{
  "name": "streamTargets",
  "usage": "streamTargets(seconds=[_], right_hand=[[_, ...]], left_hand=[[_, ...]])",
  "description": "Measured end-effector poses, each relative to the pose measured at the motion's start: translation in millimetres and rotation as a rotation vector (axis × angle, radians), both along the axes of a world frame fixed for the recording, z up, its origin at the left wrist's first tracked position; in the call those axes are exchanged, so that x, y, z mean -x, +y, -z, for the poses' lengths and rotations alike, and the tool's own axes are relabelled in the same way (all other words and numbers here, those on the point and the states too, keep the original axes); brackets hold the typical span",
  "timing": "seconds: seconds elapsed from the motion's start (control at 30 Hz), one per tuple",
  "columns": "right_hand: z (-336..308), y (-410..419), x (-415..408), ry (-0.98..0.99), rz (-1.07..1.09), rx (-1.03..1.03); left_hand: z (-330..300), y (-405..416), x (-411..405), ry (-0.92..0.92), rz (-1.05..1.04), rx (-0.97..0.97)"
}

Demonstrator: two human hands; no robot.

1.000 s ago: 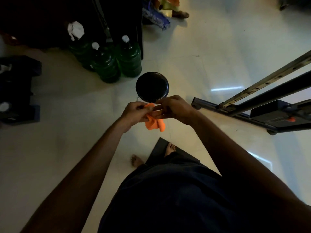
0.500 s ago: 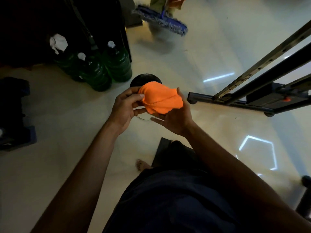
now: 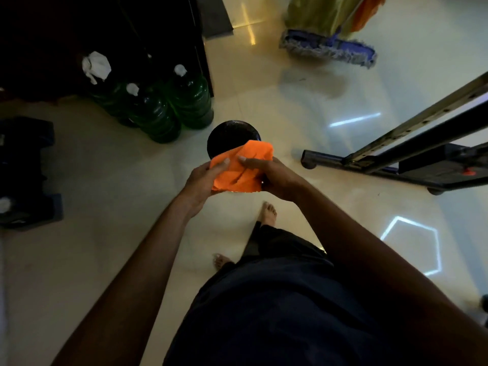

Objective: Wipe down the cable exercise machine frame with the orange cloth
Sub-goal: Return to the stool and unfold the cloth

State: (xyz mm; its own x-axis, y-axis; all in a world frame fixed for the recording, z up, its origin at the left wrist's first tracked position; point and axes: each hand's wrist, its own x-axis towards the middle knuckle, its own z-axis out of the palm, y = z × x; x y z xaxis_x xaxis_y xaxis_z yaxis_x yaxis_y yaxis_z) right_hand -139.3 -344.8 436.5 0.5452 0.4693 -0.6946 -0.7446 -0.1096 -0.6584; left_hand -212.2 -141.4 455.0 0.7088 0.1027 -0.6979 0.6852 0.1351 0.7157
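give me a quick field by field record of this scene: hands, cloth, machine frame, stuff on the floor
left hand: grips the cloth's left edge
right hand: holds the cloth, thumb on top
orange cloth: spread between both hands, away from the frame
machine frame: dark bars on the floor to the right, untouched
green bottles: clustered upper left
black bucket: under the cloth
mop: top of view

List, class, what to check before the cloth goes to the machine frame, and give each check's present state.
1. Cloth in hand: ok; left hand and right hand both hold it.
2. Cloth spread out: ok, mostly unfolded.
3. Frame within view: ok, on the right.
4. Cloth touching frame: not ok, apart.
5. Path clear: cannot tell; a dark bowl sits below the cloth.
6. Cloth damp: cannot tell.
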Motion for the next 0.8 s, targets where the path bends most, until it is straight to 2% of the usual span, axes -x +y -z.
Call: streamTargets(seconds=[0.1,0.17,0.27,0.43,0.53,0.67,0.8], right_hand=[[6.4,-9.3,-34.3,0.017,-0.019,-0.013],[8.3,-12.4,-55.0,0.067,-0.021,-0.064],[6.0,-14.4,-78.9,0.120,-0.045,-0.141],[-9.8,-16.0,-111.3,0.218,-0.006,-0.240],[-18.5,-16.8,-129.2,0.130,0.003,-0.183],[-4.6,-24.1,-146.7,0.022,0.019,-0.103],[19.8,-23.4,-151.7,-0.020,0.034,-0.005]], left_hand=[[-5.1,-4.6,-25.3,-0.124,-0.133,-0.228],[-7.1,-9.8,-41.7,-0.221,-0.171,-0.309],[-13.8,-18.0,-65.4,-0.320,-0.166,-0.384],[-19.1,-27.1,-106.0,-0.355,-0.181,-0.441],[-20.9,-26.1,-124.1,-0.392,-0.223,-0.432],[-12.8,-21.7,-132.9,-0.337,-0.231,-0.461],[18.8,-14.7,-130.3,-0.115,-0.127,-0.426]])
